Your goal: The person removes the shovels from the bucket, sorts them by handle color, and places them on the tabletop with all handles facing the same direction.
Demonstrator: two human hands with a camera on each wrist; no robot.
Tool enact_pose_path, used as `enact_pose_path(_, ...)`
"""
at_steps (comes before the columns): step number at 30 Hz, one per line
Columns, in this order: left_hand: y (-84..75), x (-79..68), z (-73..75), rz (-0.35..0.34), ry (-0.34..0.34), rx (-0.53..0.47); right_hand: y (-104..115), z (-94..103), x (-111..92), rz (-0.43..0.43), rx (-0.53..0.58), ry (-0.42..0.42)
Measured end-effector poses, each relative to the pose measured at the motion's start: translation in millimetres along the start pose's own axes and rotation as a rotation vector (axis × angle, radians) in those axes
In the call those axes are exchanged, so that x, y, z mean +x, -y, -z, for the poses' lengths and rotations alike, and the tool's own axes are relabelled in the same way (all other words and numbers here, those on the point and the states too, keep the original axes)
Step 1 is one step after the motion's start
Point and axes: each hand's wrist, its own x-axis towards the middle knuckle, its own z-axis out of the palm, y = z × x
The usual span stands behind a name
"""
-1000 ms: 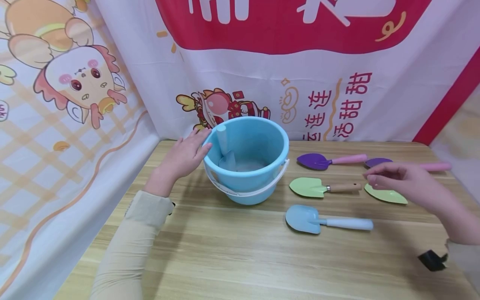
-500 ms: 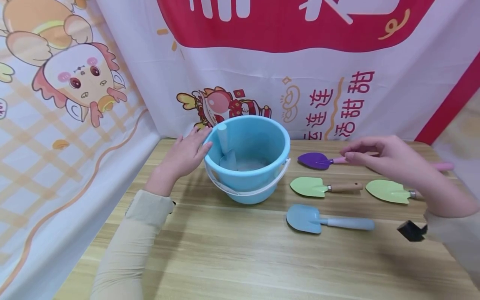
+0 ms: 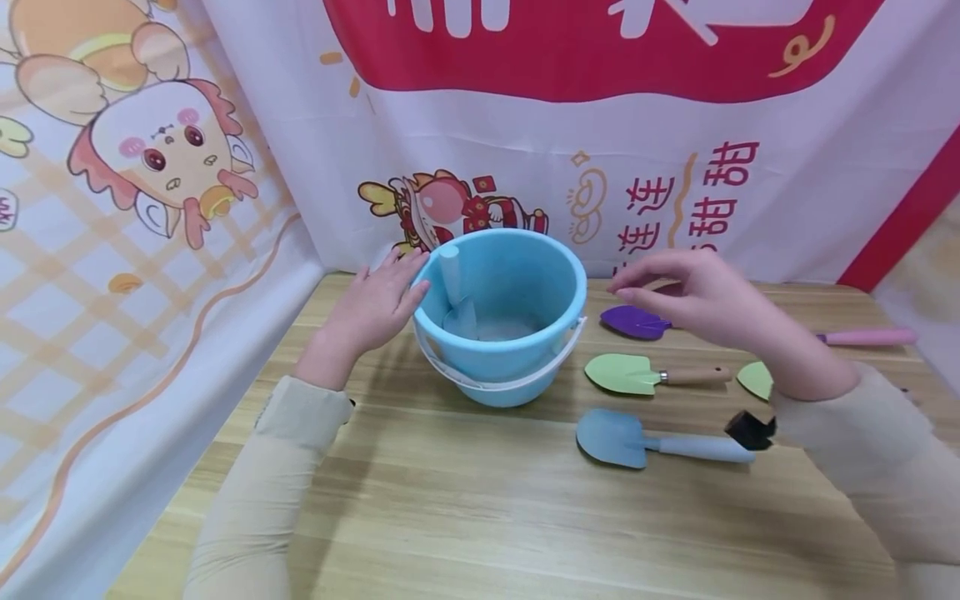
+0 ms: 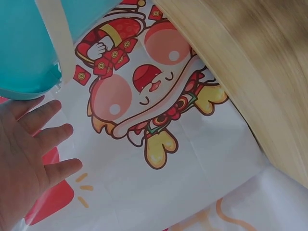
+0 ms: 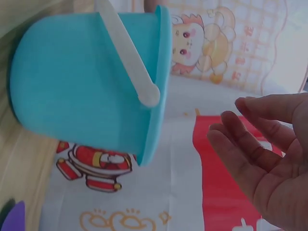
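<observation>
A light blue bucket (image 3: 498,367) stands upright on the table, its white handle (image 3: 517,383) hanging down at the front. Inside it a blue trowel (image 3: 452,279) leans on the left wall, grip end up. My left hand (image 3: 372,308) rests on the bucket's left rim with fingers extended; the left wrist view shows those fingers (image 4: 48,137) spread by the rim. In the air to the right of the bucket is my right hand (image 3: 697,292), fingers loosely bent and holding nothing. Below it lies a purple trowel (image 3: 633,322), its grip mostly hidden by that hand.
On the table (image 3: 480,500), right of the bucket, lie a green trowel (image 3: 622,373) with a wooden grip and a light blue trowel (image 3: 611,437). Another green trowel (image 3: 754,380) and a pink grip (image 3: 870,337) are partly behind my right arm. Printed cloth (image 3: 465,133) hangs close behind.
My right hand has moved left from above the far-right trowels, past the purple trowel, toward the bucket. My left hand has stayed on the rim.
</observation>
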Motion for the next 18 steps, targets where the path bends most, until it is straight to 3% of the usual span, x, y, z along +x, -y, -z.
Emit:
enact_pose_path(7,-0.3,-0.1,-0.1,0.006,-0.003,-0.016,1.4,-39.1,29.8,0.129,0.100,0.013)
enact_pose_path(18,0.0,0.8,-0.5,-0.002,-0.005,-0.023,8.1,-72.2,80.9,0.078,0.069,0.087)
